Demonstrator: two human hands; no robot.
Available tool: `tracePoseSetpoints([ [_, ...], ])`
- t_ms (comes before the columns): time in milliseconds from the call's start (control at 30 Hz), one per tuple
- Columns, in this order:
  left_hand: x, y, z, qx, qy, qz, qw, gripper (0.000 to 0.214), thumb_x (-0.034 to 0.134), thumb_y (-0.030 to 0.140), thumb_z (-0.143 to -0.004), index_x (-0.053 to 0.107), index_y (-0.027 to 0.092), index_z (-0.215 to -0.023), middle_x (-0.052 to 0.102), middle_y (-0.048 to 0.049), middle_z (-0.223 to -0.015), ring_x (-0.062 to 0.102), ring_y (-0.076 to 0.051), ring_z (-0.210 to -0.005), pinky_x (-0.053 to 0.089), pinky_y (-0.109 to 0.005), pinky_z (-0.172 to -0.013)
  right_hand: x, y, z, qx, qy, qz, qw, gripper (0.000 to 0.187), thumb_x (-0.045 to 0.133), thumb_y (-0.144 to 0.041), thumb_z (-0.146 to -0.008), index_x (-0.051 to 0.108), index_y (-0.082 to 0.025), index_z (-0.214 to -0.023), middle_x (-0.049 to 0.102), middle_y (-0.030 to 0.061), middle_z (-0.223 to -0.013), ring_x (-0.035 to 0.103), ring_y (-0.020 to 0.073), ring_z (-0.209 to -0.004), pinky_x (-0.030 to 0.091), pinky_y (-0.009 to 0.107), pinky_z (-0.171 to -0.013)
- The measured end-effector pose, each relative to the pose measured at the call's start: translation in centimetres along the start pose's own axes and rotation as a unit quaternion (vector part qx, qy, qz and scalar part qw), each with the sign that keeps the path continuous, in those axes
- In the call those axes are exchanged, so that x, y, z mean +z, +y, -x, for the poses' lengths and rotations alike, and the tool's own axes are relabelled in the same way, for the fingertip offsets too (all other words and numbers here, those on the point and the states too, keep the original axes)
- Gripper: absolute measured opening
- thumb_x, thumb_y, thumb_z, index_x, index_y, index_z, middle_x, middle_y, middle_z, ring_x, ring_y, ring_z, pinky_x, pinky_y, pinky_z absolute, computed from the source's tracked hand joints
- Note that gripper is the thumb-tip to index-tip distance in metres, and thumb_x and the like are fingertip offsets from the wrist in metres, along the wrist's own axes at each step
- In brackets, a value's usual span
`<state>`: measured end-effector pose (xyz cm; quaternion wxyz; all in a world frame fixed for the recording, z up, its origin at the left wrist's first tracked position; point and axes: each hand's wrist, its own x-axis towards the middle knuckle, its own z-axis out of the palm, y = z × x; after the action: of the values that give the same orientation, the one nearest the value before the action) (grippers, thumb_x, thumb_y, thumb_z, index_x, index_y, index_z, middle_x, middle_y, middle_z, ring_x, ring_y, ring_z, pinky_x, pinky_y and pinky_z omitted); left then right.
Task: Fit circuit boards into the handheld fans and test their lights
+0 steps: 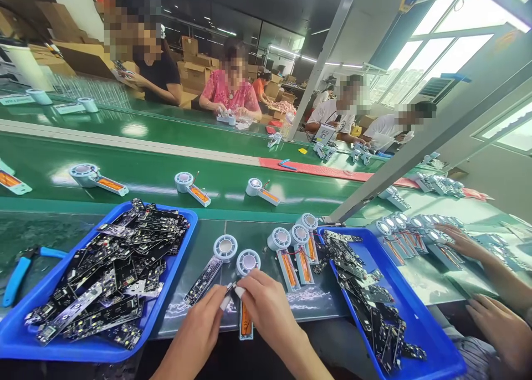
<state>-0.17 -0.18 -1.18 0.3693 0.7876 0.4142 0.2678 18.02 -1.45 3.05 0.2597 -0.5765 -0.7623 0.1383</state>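
Observation:
My left hand (pixel 198 327) and my right hand (pixel 266 308) meet at the near edge of the bench, fingertips pinched together on a small white connector (pixel 228 298) with thin wires. Just under my right hand lies a fan unit (pixel 247 261) with a round white head and an orange battery strip (pixel 245 320). To its left lies another fan head (pixel 225 247) with a black circuit board (pixel 203 280) attached. Three more fan units (pixel 296 241) lie to the right.
A blue tray (pixel 12 335) of black circuit boards sits left, another blue tray (pixel 432 347) right. Blue-handled pliers (pixel 19 272) lie far left. Fan units ride the green conveyor (pixel 166 169). A co-worker's hands (pixel 490 319) rest at right; people sit opposite.

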Motion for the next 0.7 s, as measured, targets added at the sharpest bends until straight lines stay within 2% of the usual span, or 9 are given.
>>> tracePoseSetpoints([
  [100,-1.0,0.4,-0.4,-0.002,-0.025,0.02,1.0,0.028,0.036,0.019,-0.097,0.061,0.028,-0.11,0.068,-0.0048,-0.101,0.068,-0.021,-0.092,0.053,-0.028,-0.077,-0.5,0.4,-0.2,0.025,-0.025,-0.079,0.996,0.015,0.058,-0.008,-0.09,0.065,-0.022,-0.089,0.064,-0.0004,-0.081,0.058,0.014,-0.07,0.039,0.023,-0.062],
  [200,-1.6,0.8,-0.6,-0.01,-0.04,0.024,0.999,0.028,0.036,0.018,-0.096,0.061,0.027,-0.104,0.068,-0.0041,-0.099,0.068,-0.021,-0.089,0.052,-0.027,-0.074,-1.3,0.6,-0.2,0.046,-0.043,-0.113,0.992,0.02,0.058,-0.005,-0.086,0.065,-0.022,-0.095,0.063,-0.0017,-0.08,0.056,0.0132,-0.065,0.039,0.022,-0.06],
  [300,-2.0,1.0,-0.7,-0.017,-0.057,0.021,0.998,0.03,0.036,0.017,-0.094,0.062,0.028,-0.103,0.069,-0.004,-0.098,0.069,-0.022,-0.088,0.051,-0.027,-0.073,-2.1,0.8,-0.2,0.007,-0.067,-0.12,0.991,0.023,0.056,-0.008,-0.09,0.068,-0.023,-0.101,0.066,-0.0003,-0.083,0.06,0.0149,-0.071,0.042,0.023,-0.065],
  [400,-2.1,1.1,-0.6,-0.016,-0.064,0.024,0.998,0.032,0.036,0.017,-0.094,0.064,0.028,-0.105,0.07,-0.0039,-0.097,0.07,-0.022,-0.088,0.052,-0.028,-0.073,-1.8,0.9,-0.5,-0.037,-0.086,-0.122,0.988,0.02,0.054,-0.014,-0.096,0.072,-0.023,-0.096,0.069,0.0018,-0.083,0.063,0.0163,-0.076,0.044,0.023,-0.068],
  [467,-1.9,0.9,-0.5,-0.017,-0.06,0.027,0.998,0.033,0.036,0.017,-0.093,0.065,0.029,-0.104,0.07,-0.003,-0.094,0.07,-0.022,-0.086,0.053,-0.028,-0.073,-1.1,0.7,-0.7,-0.041,-0.082,-0.111,0.99,0.021,0.052,-0.017,-0.097,0.072,-0.022,-0.096,0.07,0.0025,-0.082,0.063,0.0161,-0.074,0.044,0.024,-0.068],
  [533,-1.6,0.6,-0.5,-0.023,-0.046,0.026,0.998,0.033,0.037,0.018,-0.094,0.065,0.029,-0.106,0.07,-0.0027,-0.096,0.07,-0.022,-0.09,0.054,-0.028,-0.075,-0.9,0.6,-0.7,-0.032,-0.048,-0.107,0.993,0.02,0.053,-0.021,-0.098,0.073,-0.023,-0.096,0.069,0.0023,-0.08,0.063,0.016,-0.072,0.044,0.024,-0.065],
  [600,-1.3,0.5,-0.4,-0.031,-0.036,0.029,0.998,0.035,0.037,0.02,-0.094,0.064,0.029,-0.113,0.071,-0.0037,-0.106,0.069,-0.022,-0.1,0.054,-0.029,-0.082,-2.4,0.7,0.0,-0.008,0.003,-0.119,0.993,0.024,0.05,-0.03,-0.099,0.073,-0.023,-0.096,0.069,0.0016,-0.081,0.063,0.0168,-0.074,0.044,0.025,-0.062],
  [700,-1.0,0.7,0.0,-0.061,-0.043,0.037,0.997,0.036,0.035,0.027,-0.097,0.062,0.027,-0.121,0.072,-0.0061,-0.109,0.069,-0.024,-0.1,0.054,-0.033,-0.085,-8.5,2.0,2.9,0.025,0.059,-0.14,0.988,0.047,0.031,-0.042,-0.105,0.073,-0.022,-0.097,0.067,0.0022,-0.085,0.065,0.0216,-0.085,0.047,0.031,-0.062],
])
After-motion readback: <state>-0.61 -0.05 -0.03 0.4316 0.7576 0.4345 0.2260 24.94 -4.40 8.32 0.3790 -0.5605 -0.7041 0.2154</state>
